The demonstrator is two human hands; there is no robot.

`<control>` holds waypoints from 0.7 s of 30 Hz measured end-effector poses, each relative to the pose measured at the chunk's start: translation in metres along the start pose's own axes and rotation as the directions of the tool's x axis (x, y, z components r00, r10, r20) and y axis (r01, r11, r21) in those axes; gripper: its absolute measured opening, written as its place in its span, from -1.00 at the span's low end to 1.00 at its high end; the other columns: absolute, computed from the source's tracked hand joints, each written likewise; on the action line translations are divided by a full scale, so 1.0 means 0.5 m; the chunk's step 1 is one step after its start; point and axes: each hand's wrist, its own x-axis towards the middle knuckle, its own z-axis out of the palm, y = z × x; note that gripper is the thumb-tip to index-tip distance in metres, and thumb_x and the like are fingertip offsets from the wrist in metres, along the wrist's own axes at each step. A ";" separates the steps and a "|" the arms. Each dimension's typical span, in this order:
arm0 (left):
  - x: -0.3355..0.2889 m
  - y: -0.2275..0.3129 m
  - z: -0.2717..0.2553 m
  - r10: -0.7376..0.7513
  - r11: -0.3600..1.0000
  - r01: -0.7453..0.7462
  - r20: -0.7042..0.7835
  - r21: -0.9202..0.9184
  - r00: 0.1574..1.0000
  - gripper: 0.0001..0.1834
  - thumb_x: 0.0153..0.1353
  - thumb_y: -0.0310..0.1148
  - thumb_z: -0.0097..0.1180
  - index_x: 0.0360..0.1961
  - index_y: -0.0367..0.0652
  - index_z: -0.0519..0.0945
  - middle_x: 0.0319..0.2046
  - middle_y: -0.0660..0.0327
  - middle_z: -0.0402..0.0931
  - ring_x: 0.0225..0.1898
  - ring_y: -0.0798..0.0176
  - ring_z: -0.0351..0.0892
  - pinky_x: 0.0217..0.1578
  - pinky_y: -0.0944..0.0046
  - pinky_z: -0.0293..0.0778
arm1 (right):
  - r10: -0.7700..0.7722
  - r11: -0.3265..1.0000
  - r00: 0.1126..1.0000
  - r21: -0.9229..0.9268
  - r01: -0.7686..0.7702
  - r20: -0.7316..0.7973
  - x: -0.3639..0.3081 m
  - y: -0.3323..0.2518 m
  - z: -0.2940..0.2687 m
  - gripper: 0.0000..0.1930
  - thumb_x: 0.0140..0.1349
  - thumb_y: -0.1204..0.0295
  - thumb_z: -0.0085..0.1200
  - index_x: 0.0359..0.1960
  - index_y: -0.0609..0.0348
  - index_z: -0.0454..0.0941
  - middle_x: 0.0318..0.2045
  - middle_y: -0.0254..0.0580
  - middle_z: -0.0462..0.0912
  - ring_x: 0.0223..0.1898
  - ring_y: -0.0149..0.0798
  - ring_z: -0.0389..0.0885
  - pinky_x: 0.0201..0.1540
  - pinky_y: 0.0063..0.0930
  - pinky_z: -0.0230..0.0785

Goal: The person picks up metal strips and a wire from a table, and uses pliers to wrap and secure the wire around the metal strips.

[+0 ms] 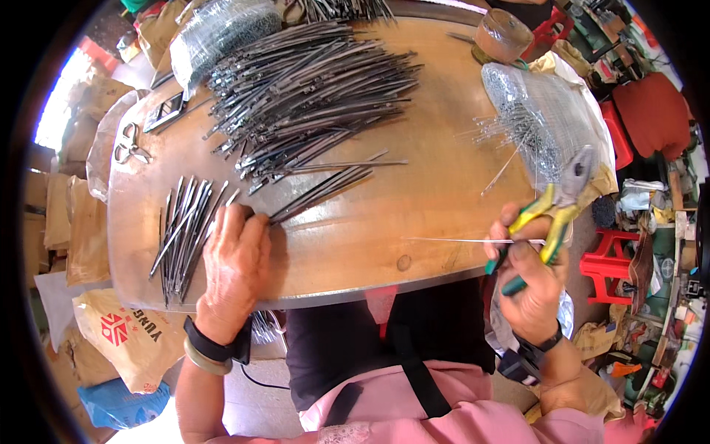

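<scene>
My left hand [238,255] is curled, fingers pressed together, on the near left of the table. A small bundle of black cable-tie-like strips [185,237] lies just left of it, and a few loose strips [325,194] reach out from its right side. What its fingertips hold, if anything, is hidden. My right hand [536,281], raised over the table's near right edge, is closed around pliers [569,185] with yellow and green handles, jaws pointing up and away. A thin silvery strip [473,240] also sticks out leftward from its fingers.
A large heap of black strips [310,96] covers the far middle of the wooden table [436,185]. Scissors [132,144] lie far left. A clear bag of silvery strips [518,111] and a tape roll [503,33] are at right. Red stools [610,263] stand beyond.
</scene>
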 end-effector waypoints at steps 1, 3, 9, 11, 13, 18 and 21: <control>0.003 -0.002 -0.004 0.022 1.000 -0.021 -0.028 0.023 0.999 -0.83 0.10 -0.62 0.10 -0.24 -0.33 0.51 -0.28 -0.03 0.44 -0.23 -0.10 0.47 -0.22 0.07 0.44 | -0.001 0.999 1.000 -0.034 0.000 -0.020 -0.004 0.012 -0.017 -0.85 0.20 0.56 0.19 -0.21 0.27 0.52 -0.05 -0.04 0.50 -0.19 -0.30 0.51 -0.14 -0.37 0.37; -0.002 -0.006 -0.012 -0.036 0.998 0.036 0.001 -0.045 0.999 -0.86 0.15 -0.64 0.03 -0.24 -0.34 0.48 -0.29 -0.03 0.44 -0.23 -0.12 0.48 -0.22 0.07 0.44 | 0.020 0.991 0.994 -0.133 -0.034 -0.106 -0.016 0.017 -0.037 -0.87 0.22 0.57 0.16 -0.22 0.31 0.54 -0.06 -0.04 0.51 -0.32 -0.37 0.53 -0.34 -0.50 0.40; -0.064 0.017 0.019 -0.403 0.876 0.356 -0.091 -0.326 0.911 -0.93 0.32 -0.60 -0.08 -0.26 -0.27 0.46 -0.46 0.22 0.45 -0.47 0.33 0.42 -0.42 0.36 0.36 | 0.003 0.745 0.999 -0.666 -0.039 -0.055 -0.032 0.007 -0.078 -0.88 0.22 0.52 0.19 -0.31 0.34 0.56 -0.16 -0.18 0.56 -0.62 -0.53 0.45 -0.60 -0.67 0.27; -0.066 0.034 0.023 -0.586 0.658 0.507 0.044 -0.556 0.809 -0.85 0.30 -0.59 -0.02 -0.12 -0.27 0.51 -0.40 0.32 0.45 -0.44 0.50 0.34 -0.43 0.47 0.30 | 0.020 0.704 0.998 -0.708 -0.056 -0.058 -0.034 0.012 -0.088 -0.86 0.22 0.49 0.21 -0.32 0.34 0.56 -0.19 -0.22 0.57 -0.62 -0.56 0.44 -0.59 -0.69 0.26; -0.058 0.076 -0.002 -0.694 0.407 0.599 0.192 -0.690 0.694 -0.77 0.28 -0.61 0.01 -0.04 -0.31 0.51 -0.43 0.28 0.46 -0.39 0.43 0.40 -0.35 0.41 0.38 | 0.112 0.804 0.982 -0.566 -0.179 -0.151 -0.047 0.016 -0.102 -0.87 0.22 0.50 0.20 -0.32 0.34 0.56 -0.18 -0.20 0.57 -0.60 -0.55 0.46 -0.58 -0.67 0.27; -0.103 0.072 -0.030 -0.414 0.767 0.504 0.295 -0.398 0.861 -0.65 0.14 -0.65 0.10 0.00 -0.36 0.51 -0.42 0.22 0.53 -0.46 0.43 0.46 -0.46 0.48 0.35 | 0.503 0.819 0.859 0.367 -0.440 -0.092 -0.075 -0.005 -0.135 -0.89 0.16 0.49 0.20 -0.32 0.20 0.54 -0.12 -0.11 0.48 -0.28 -0.34 0.44 -0.34 -0.45 0.33; -0.109 0.088 -0.043 -0.588 0.253 0.727 0.495 -0.638 0.640 -0.61 0.12 -0.61 0.13 0.02 -0.39 0.50 -0.44 0.13 0.55 -0.58 0.31 0.48 -0.57 0.42 0.40 | 0.488 0.676 0.871 0.607 -0.418 0.056 -0.103 0.005 -0.151 -0.88 0.14 0.45 0.22 -0.39 0.14 0.52 -0.17 -0.15 0.45 -0.33 -0.33 0.42 -0.35 -0.41 0.33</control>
